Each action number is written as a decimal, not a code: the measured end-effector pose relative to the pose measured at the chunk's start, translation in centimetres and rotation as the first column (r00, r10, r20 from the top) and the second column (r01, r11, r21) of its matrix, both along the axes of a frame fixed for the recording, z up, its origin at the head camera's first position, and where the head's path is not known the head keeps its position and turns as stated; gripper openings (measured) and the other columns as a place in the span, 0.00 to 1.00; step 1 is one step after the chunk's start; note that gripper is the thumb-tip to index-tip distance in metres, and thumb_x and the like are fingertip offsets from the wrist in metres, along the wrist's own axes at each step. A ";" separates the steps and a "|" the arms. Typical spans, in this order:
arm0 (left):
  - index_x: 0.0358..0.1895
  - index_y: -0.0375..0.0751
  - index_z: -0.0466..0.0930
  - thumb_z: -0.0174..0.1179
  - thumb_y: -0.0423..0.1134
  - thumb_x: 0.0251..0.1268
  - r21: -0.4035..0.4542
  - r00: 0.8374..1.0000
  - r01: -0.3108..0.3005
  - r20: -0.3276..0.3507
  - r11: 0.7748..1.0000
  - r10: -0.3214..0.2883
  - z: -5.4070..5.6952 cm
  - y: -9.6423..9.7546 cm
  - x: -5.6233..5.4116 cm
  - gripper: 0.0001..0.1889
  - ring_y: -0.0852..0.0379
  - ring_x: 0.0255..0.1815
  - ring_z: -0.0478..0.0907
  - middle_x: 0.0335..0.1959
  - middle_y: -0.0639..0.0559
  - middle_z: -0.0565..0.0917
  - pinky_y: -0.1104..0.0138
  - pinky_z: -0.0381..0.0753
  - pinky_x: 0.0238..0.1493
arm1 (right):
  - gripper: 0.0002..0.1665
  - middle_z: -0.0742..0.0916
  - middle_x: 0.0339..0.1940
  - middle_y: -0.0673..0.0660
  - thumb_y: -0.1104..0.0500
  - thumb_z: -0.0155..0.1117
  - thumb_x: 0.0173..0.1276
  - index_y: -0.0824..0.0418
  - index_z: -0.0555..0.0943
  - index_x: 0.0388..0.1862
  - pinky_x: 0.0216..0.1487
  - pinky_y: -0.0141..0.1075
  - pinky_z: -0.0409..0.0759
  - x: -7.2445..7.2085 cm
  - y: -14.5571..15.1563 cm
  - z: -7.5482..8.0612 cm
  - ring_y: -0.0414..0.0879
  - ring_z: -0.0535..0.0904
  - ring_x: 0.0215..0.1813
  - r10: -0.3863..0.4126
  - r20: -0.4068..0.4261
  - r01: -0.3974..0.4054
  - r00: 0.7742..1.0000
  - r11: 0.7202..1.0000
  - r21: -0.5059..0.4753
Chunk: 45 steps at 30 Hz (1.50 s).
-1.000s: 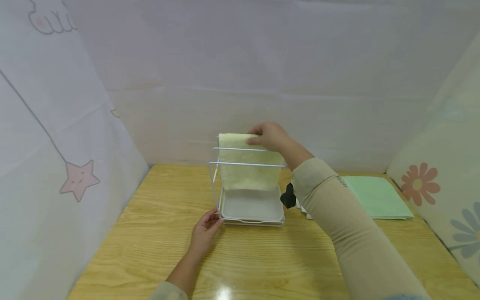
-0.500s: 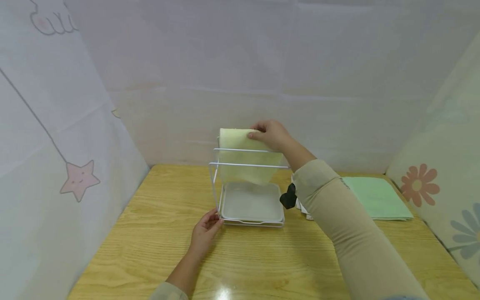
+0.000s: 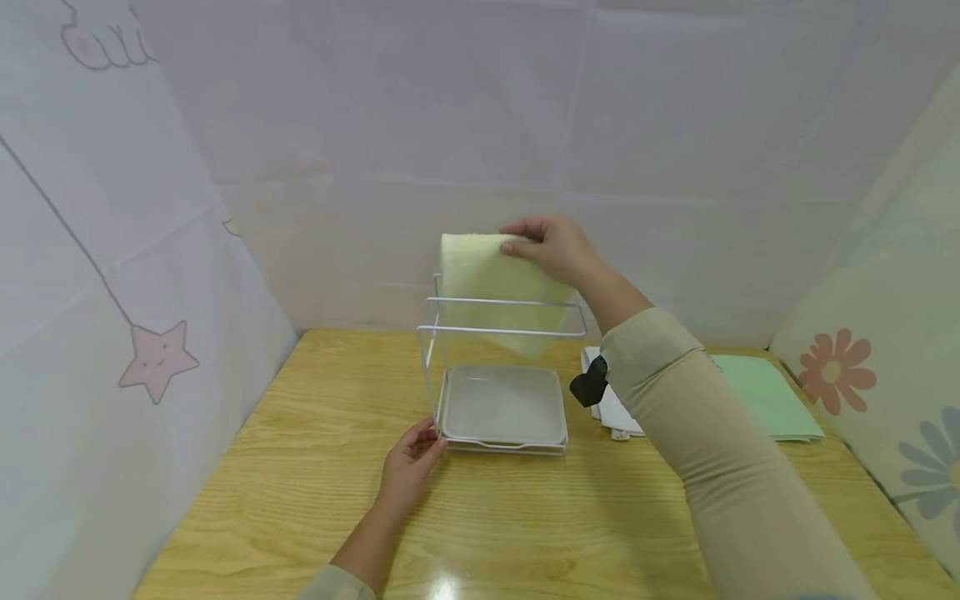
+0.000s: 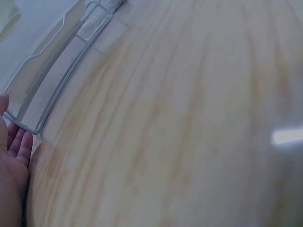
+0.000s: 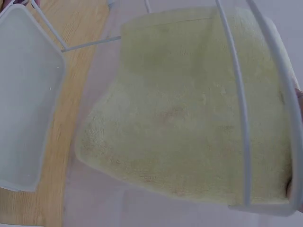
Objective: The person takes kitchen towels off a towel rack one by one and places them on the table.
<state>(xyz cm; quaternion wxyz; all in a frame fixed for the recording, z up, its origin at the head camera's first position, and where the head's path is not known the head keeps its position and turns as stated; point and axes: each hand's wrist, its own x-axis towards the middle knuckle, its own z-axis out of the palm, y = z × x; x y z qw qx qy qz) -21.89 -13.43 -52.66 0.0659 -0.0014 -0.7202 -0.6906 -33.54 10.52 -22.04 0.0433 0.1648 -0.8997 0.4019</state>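
A white wire rack (image 3: 501,331) stands on the table with a pale grey tray (image 3: 504,407) in its base. My left hand (image 3: 408,462) grips the rack's front left corner, fingers and thumb at the wire; the left wrist view shows the fingers (image 4: 20,144) under that corner. Above the back of the rack, my right hand (image 3: 551,248) pinches the top edge of a pale yellow towel (image 3: 480,267). The towel hangs down behind the rack's upper bars, its lower edge above the tray. In the right wrist view the towel (image 5: 184,109) fills the middle, crossed by the bars.
To the right lie a folded white cloth (image 3: 618,414), partly behind the right sleeve, and a folded light green cloth (image 3: 772,396). The wooden table (image 3: 315,417) reaches a pale fabric backdrop (image 3: 360,250) behind. A black clip-like piece (image 3: 589,383) hangs at the right cuff.
My right hand has risen and shifted slightly right, lifting the yellow towel higher off the rack and uncovering more of the tray. The left hand has stayed at the corner.
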 end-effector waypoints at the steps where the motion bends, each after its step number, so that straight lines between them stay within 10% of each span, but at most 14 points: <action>1: 0.63 0.32 0.73 0.63 0.31 0.65 -0.001 1.000 -0.001 -0.001 1.000 0.001 0.0 0.0 0.0 0.23 0.69 0.43 0.77 0.51 0.33 0.79 0.80 0.79 0.47 | 0.20 0.86 0.56 0.52 0.48 0.67 0.67 0.50 0.83 0.56 0.54 0.37 0.77 0.1 0.0 0.4 0.45 0.80 0.55 -0.001 -0.007 0.002 1.000 1.000 0.007; 28: 0.63 0.30 0.73 0.63 0.31 0.65 -0.029 0.999 -0.010 -0.035 1.000 0.009 0.1 0.3 -0.6 0.23 0.68 0.42 0.77 0.50 0.31 0.80 0.80 0.78 0.46 | 0.18 0.87 0.28 0.36 0.48 0.74 0.60 0.50 0.87 0.49 0.30 0.25 0.76 5.3 4.8 10.9 0.33 0.79 0.27 -0.092 -0.199 0.059 0.976 0.984 -0.167; 45: 0.64 0.32 0.73 0.63 0.32 0.65 -0.031 1.000 -0.011 -0.003 0.999 0.011 0.4 -0.2 -0.6 0.24 0.70 0.42 0.77 0.52 0.33 0.79 0.82 0.77 0.47 | 0.16 0.87 0.26 0.35 0.46 0.73 0.61 0.46 0.88 0.47 0.24 0.27 0.77 10.2 10.9 10.4 0.35 0.80 0.23 -0.098 -0.197 0.105 0.976 0.994 0.023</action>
